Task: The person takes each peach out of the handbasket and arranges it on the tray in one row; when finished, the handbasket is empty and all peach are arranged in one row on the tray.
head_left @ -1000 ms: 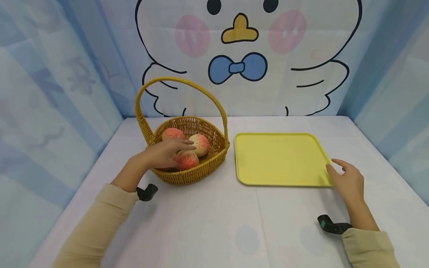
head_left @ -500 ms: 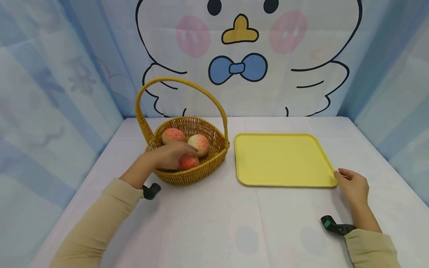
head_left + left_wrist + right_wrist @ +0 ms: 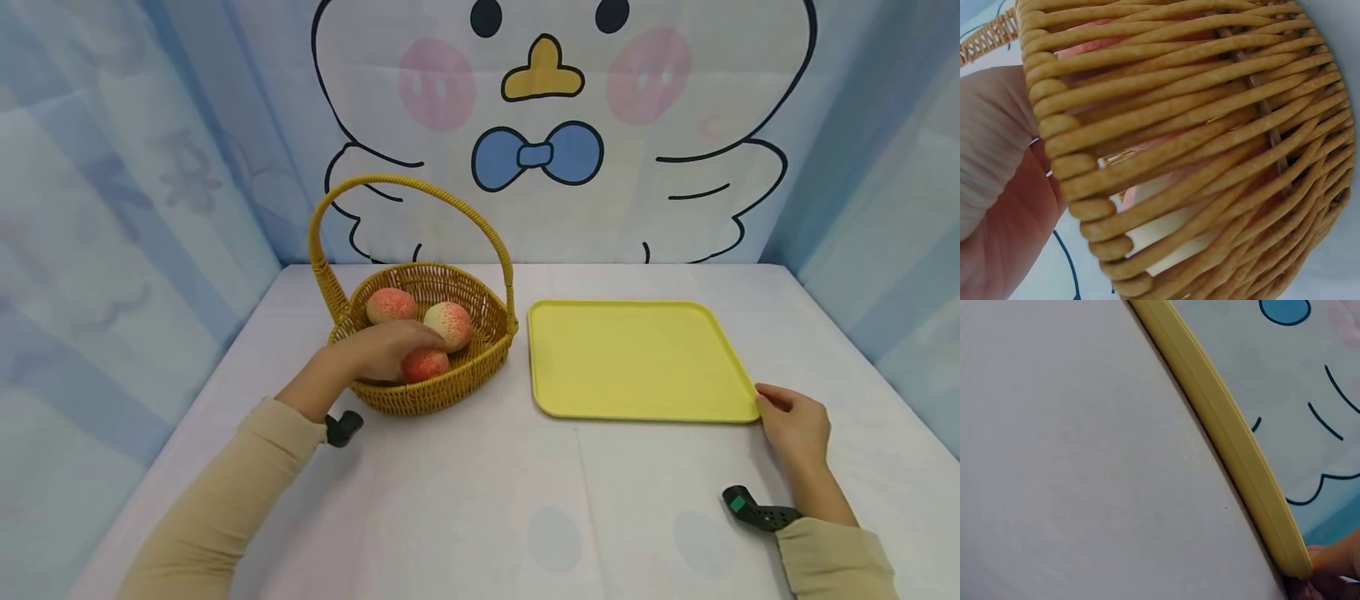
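Note:
In the head view my left hand reaches over the near left rim of a wicker basket. Its fingers curl round a red peach, which still sits inside. Two paler peaches, a pink one and a cream-and-pink one, lie behind it. In the left wrist view the woven wall hides most of the fingers and fruit. My right hand pinches the near right corner of a yellow tray. The right wrist view shows fingers at the tray's end.
A tall arched handle rises over the basket. Basket and tray stand side by side on a white-covered table, a narrow gap between them. Patterned curtains enclose the sides and back.
My left hand has moved slightly right and down into the basket, and its fingers have closed round the red peach. My right hand has drawn its fingers together on the tray corner, which shifted slightly right.

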### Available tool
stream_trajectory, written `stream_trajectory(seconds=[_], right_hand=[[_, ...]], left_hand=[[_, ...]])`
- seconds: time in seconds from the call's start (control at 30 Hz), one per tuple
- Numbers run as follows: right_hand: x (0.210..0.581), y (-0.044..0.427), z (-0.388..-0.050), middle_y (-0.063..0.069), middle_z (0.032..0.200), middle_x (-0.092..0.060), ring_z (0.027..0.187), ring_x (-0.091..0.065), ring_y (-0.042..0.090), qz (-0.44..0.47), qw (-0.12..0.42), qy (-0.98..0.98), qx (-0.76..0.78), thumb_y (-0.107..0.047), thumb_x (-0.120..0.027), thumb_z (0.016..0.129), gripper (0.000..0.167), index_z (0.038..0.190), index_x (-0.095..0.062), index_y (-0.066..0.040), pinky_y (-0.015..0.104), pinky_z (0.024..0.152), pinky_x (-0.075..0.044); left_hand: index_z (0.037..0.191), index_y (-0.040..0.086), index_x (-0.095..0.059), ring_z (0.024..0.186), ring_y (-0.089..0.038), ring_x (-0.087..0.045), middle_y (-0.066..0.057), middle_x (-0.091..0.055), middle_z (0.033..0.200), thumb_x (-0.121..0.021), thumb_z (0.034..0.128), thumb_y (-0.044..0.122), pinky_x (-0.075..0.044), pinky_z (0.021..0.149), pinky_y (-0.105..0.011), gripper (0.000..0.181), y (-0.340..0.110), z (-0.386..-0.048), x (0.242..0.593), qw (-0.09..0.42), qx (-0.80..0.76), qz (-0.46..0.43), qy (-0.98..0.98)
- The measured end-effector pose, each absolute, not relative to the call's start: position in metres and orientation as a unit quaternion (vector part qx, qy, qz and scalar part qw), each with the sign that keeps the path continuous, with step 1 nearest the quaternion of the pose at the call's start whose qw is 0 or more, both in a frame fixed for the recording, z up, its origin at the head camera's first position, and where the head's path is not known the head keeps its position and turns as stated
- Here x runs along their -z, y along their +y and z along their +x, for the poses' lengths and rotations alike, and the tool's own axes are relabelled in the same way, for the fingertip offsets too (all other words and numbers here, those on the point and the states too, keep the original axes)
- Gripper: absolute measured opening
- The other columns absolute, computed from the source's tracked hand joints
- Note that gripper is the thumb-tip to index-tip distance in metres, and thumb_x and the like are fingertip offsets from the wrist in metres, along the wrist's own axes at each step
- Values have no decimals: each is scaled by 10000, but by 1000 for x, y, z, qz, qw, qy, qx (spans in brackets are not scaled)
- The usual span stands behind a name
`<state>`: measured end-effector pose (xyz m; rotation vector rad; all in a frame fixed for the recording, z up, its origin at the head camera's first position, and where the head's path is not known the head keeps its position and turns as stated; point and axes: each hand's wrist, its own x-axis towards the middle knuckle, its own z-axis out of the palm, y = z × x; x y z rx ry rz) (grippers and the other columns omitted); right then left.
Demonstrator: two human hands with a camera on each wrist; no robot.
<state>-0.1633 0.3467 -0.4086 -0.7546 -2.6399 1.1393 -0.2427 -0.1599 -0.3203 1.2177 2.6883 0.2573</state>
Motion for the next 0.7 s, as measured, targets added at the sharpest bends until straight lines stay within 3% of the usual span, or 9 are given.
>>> stream_trajectory(seconds=[0.2, 0.53, 0.7], right_hand=[[410, 348, -164, 275, 1256, -471, 1088, -440, 352, -263, 84, -876, -395, -121, -442, 952, 380, 1278, -486, 69, 96, 499, -339], [414, 349, -165, 253, 1249, -484, 1044, -448, 316, -268, 84, -871, -403, -126, -453, 950, 376, 1278, -497, 51, 81, 504, -349], [415, 350, -165, 248, 1235, -495, 1039, -448, 303, -264, 90, -873, -400, -135, -455, 947, 379, 1272, -503, 53, 92, 524, -349]], left_hand=[[1285, 103, -549, 1223, -239, -422, -58, -531, 1274, -653, 787, -61, -311, 1020, -401, 534, -160, -244, 323, 72, -64, 417, 904], [1214, 74, -600, 1174, -249, -470, -82, -562, 1224, -750, 740, 58, -384, 962, -408, 498, -165, -244, 328, 11, -69, 427, 902], [1232, 57, -580, 1182, -265, -464, -99, -545, 1249, -787, 709, 91, -406, 940, -415, 564, -169, -242, 326, -7, -99, 412, 906]])
